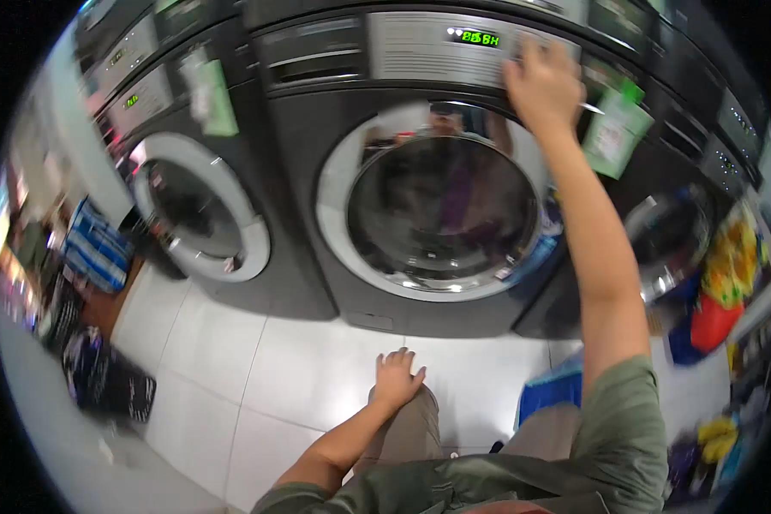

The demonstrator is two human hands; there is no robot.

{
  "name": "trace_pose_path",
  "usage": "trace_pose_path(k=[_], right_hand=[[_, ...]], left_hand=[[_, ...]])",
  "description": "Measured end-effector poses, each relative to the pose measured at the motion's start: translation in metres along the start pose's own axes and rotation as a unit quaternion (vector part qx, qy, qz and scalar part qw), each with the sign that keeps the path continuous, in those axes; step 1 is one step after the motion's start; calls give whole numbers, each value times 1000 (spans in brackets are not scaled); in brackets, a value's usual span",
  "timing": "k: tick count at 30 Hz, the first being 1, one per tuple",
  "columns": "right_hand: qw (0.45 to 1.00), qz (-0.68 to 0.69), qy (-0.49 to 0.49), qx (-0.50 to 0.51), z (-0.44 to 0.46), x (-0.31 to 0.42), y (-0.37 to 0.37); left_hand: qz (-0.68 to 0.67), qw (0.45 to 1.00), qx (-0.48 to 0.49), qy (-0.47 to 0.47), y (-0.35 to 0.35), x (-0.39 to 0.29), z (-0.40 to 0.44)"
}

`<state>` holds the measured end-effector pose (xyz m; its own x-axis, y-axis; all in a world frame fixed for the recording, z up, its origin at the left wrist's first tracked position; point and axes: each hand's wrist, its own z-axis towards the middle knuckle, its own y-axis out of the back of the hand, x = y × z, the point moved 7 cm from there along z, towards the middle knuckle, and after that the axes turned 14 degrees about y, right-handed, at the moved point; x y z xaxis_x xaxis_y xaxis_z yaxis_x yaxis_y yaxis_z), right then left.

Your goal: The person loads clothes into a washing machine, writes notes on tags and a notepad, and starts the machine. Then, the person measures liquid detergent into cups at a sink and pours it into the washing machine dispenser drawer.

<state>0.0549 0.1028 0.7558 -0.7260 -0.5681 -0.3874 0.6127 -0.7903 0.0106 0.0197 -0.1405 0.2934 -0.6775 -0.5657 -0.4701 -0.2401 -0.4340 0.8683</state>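
A dark grey front-loading washing machine [300, 171] stands straight ahead, its round glass door [445, 206] closed. Green characters glow on the display [475, 38] of its silver control panel [411, 60]. My right hand [546, 84] reaches up to the right part of this panel, just right of the display, fingers extended against it and holding nothing; it covers whatever controls lie beneath. Low down, my left hand [396, 379] rests on my knee [415, 420], fingers spread and nothing in them.
Similar machines stand at left [188, 206] and right [668, 231], with more stacked above. A pale green tag [615, 128] hangs right of my forearm. Blue-striped packs [98, 244] and a black bag [107, 377] sit at left. A yellow and red package [728, 274] is at right.
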Motion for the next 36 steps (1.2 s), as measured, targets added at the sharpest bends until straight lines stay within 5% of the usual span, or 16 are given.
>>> trace_pose_path(k=[2, 10, 23, 25, 36], right_hand=[[1000, -12, -3, -14, -2, 5, -1], [1000, -16, -8, -2, -16, 2, 1], [999, 16, -21, -25, -16, 1, 13], [995, 44, -33, -87, -27, 0, 24], [995, 89, -30, -11, -60, 23, 10]], left_hand=[[-3, 999, -19, 46, 4, 12, 1], [-18, 999, -1, -33, -6, 10, -5], [-32, 999, 16, -11, -15, 9, 0], [-21, 1000, 1, -15, -14, 6, 0], [-20, 1000, 6, -19, -14, 1, 0]])
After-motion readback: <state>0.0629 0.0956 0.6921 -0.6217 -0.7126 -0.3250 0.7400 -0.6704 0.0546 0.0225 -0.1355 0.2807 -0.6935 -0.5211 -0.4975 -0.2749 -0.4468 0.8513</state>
